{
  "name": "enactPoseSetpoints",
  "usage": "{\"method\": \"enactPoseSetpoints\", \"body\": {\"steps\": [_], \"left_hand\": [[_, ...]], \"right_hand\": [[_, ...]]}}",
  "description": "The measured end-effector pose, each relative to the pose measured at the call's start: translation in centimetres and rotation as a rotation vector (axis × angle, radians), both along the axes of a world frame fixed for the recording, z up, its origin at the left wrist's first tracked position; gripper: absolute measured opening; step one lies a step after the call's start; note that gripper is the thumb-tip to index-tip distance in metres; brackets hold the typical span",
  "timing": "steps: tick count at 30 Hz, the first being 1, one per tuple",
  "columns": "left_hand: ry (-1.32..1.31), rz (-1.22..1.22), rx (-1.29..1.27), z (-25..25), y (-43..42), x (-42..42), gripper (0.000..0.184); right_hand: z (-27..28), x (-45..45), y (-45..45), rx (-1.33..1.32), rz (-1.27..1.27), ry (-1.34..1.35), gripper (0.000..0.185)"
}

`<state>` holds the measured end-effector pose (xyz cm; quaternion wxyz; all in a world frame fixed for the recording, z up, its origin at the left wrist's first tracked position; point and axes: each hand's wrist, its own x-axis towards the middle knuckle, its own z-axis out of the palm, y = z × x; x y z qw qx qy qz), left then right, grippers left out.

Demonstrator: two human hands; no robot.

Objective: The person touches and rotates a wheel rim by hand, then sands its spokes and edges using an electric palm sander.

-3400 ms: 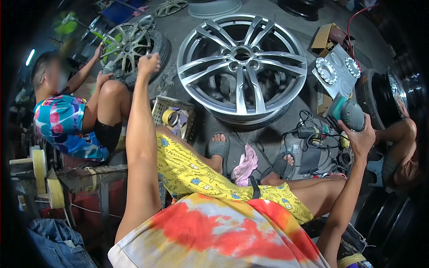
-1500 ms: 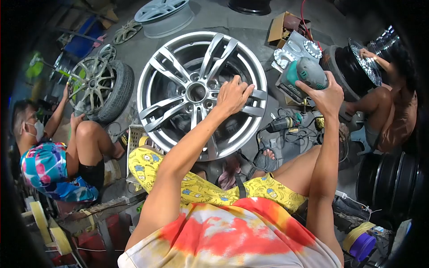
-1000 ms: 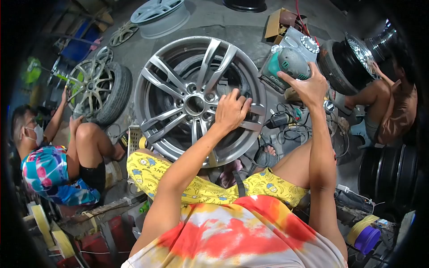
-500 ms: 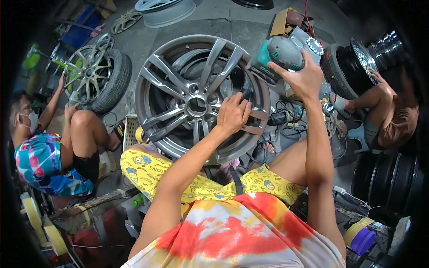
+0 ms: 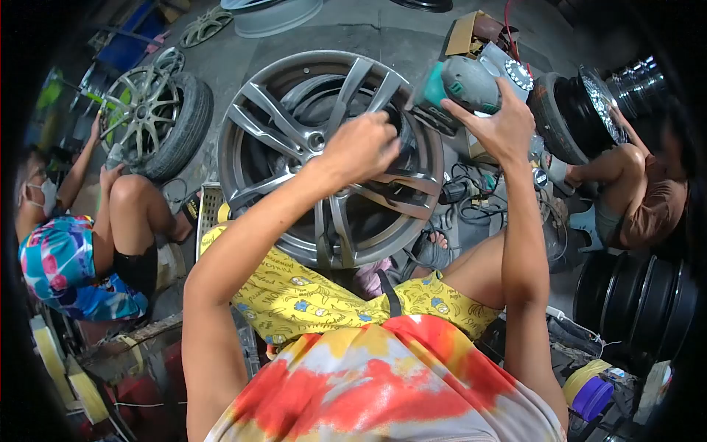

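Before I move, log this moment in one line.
left hand: fingers curled, over silver wheel | right hand: holding green-grey sander | sander: near wheel's upper-right rim, contact unclear

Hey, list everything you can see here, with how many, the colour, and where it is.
Large wheel: one, grey, centre
Sander: one, green and grey, over the large wheel's right rim
Spoked wheel: one, dull grey, left
Tyres: two, black, left and right
Pale wheel: one, grey-blue, top
Cardboard box: one, brown, upper right
Cables: several, black, right of centre
Basket: one, beige, left of the large wheel
Cloth: one, pink, below the large wheel
Dark rims: several, black, lower right
Spool: one, purple, lower right
Co-workers: two, left and right
Left hand: one, bare, above the large wheel
Right hand: one, bare, on the sander
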<state>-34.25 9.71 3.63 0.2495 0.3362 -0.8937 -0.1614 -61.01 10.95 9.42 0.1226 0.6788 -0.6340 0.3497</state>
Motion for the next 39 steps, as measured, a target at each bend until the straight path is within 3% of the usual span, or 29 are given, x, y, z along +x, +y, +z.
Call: {"method": "enactPoseSetpoints", "body": {"steps": [9,17,21,39], "left_hand": [[0.079,0.062,0.197,2.7,-1.3,4.0,0.031],[0.105,0.172,0.148,4.9,-2.5,5.3,0.033],[0.028,0.038,0.173,5.0,-0.4,5.2,0.031],[-0.155,0.122,0.351,5.2,0.6,6.7,0.034]], "right_hand": [[1.5,0.6,0.7,0.201,0.077,-0.029,0.085],[2.4,1.9,-0.7,0.088,0.132,0.09,0.076],[3.2,2.2,-0.1,0.141,0.184,0.163,0.075],[4.3,3.4,-2.5,0.18,0.247,0.144,0.073]]}}
